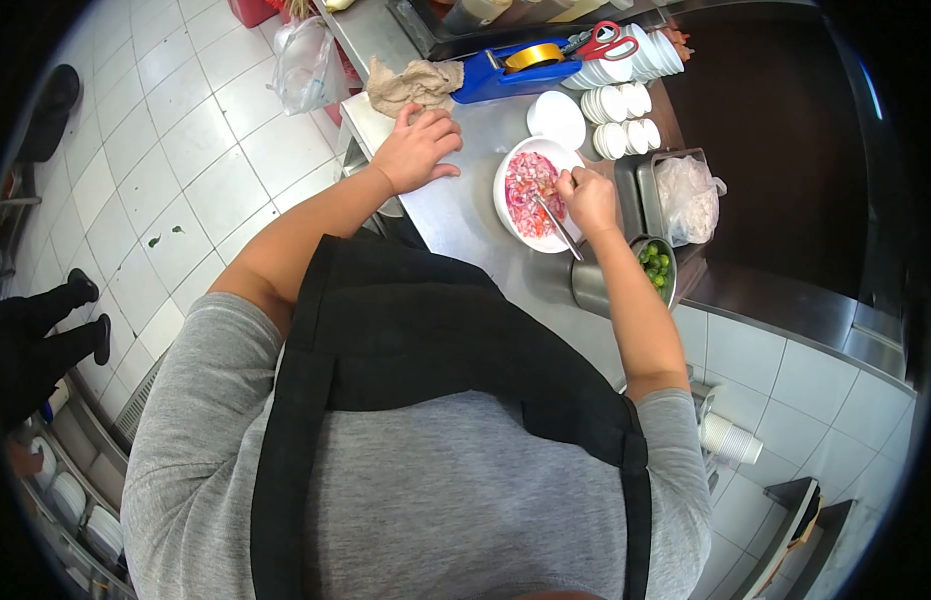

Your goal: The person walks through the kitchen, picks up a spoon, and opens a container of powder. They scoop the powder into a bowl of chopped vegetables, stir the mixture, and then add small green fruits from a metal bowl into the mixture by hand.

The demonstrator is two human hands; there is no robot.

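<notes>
White floor tiles fill the left of the frame; a steel counter (466, 215) runs through the upper centre. Nearest the wearer, a metal pot of green limes (654, 268) sits right of centre. Just beyond it, right hand (589, 197) closed around a metal utensil (558, 225), its tip in a white bowl (508, 200). Bowl contents: pink-and-red chopped mix, wet-looking, heaped across the bowl. Left hand (419, 148) rests on the counter, fingers loosely curled, holding nothing. Farther: stacked small white cups (618, 102), blue tape dispenser (511, 72), red scissors (608, 44), crumpled brown cloth (416, 85).
</notes>
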